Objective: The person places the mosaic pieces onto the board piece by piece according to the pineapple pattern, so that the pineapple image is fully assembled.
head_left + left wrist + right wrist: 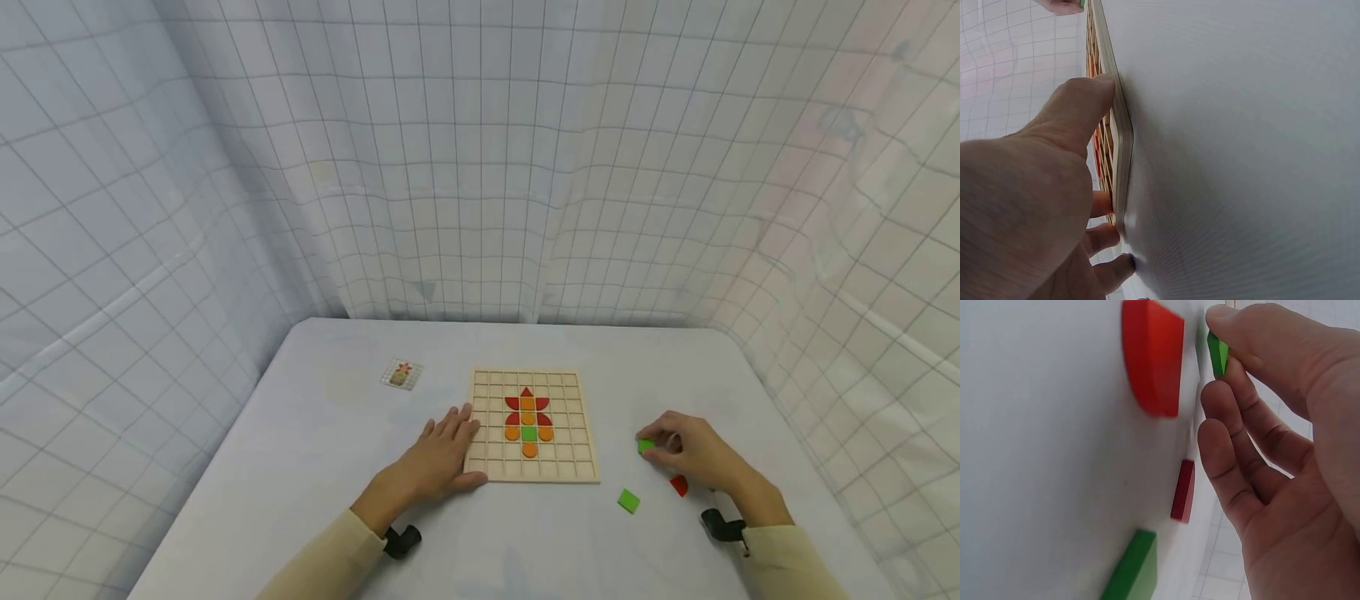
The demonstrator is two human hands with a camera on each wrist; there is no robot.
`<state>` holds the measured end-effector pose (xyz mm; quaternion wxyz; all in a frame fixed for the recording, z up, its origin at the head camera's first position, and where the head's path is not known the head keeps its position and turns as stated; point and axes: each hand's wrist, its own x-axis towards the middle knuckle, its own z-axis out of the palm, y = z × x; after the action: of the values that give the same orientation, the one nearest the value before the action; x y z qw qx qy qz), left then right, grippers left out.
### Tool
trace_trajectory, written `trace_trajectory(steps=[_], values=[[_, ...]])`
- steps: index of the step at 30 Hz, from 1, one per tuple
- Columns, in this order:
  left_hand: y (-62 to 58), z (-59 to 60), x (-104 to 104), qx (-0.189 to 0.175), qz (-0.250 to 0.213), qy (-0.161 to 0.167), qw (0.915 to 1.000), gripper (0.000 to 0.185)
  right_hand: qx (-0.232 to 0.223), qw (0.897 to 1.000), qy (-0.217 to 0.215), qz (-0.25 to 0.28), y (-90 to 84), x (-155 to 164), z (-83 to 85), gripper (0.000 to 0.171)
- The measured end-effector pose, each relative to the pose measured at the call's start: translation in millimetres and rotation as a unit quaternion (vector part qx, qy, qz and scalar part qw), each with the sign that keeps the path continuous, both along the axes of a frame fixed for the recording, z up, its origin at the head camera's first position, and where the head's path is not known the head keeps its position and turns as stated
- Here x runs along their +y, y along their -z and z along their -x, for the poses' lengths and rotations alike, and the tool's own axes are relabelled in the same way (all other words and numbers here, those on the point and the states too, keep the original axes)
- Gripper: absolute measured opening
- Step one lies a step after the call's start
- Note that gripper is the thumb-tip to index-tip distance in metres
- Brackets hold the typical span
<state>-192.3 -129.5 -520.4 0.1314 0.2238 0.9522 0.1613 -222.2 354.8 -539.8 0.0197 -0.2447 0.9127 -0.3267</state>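
Note:
A wooden grid board (491, 467) lies on the table, with red, orange and green pieces forming a figure in its cells. My left hand (438, 460) rests along the board's left side, fingers spread and fairly straight, the thumb at the near-left corner. In the left wrist view that thumb (1088, 103) touches the frame's edge. To the right of the board, my right hand (693, 450) pinches a green tile (1217, 355) between thumb and fingertips. Close by this hand lie a red rounded piece (678, 485) and a loose green tile (628, 501).
A small card (402, 374) printed with a figure on a grid lies beyond the left hand. The right wrist view also shows a dark red piece (1184, 491) and a green piece (1132, 569) on the white table. Grid-patterned white curtains (495, 167) surround the table's back and sides.

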Motion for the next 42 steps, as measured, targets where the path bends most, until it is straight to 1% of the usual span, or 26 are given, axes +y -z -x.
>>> trace_trajectory(steps=[8,13,18,20,26,30,37,42], values=[[3.8,-0.2,1,0.002,0.004,-0.003,1.0000,0.094,0.065,0.997,-0.033,0.027,1.4,-16,0.1,0.025],[1.9,-1.4,1,0.001,0.000,-0.005,1.0000,0.093,0.079,0.995,-0.050,0.032,-0.6,-27,0.4,0.026],[-0.8,-2.7,1,0.000,-0.003,-0.004,1.0000,0.093,0.089,0.994,-0.057,0.037,-4.8,-38,-0.1,0.027],[-0.7,-2.7,1,0.001,-0.002,-0.003,1.0000,0.092,0.088,0.994,-0.060,0.039,-6.5,-43,-0.5,0.028],[-0.8,-2.5,1,0.001,-0.003,-0.002,1.0000,0.092,0.066,0.995,-0.062,0.035,-9.4,-57,-0.7,0.025],[0.1,-2.5,0,-0.001,-0.002,-0.003,1.0000,0.092,0.059,0.995,-0.069,0.034,-7.3,-66,0.5,0.024],[0.4,-1.9,1,-0.001,0.001,-0.001,1.0000,0.093,0.029,0.996,-0.076,0.031,-6.9,-80,0.6,0.025],[-2.2,-2.5,1,-0.003,-0.001,-0.001,1.0000,0.093,0.033,0.995,-0.088,0.040,-5.2,-92,1.9,0.025]])
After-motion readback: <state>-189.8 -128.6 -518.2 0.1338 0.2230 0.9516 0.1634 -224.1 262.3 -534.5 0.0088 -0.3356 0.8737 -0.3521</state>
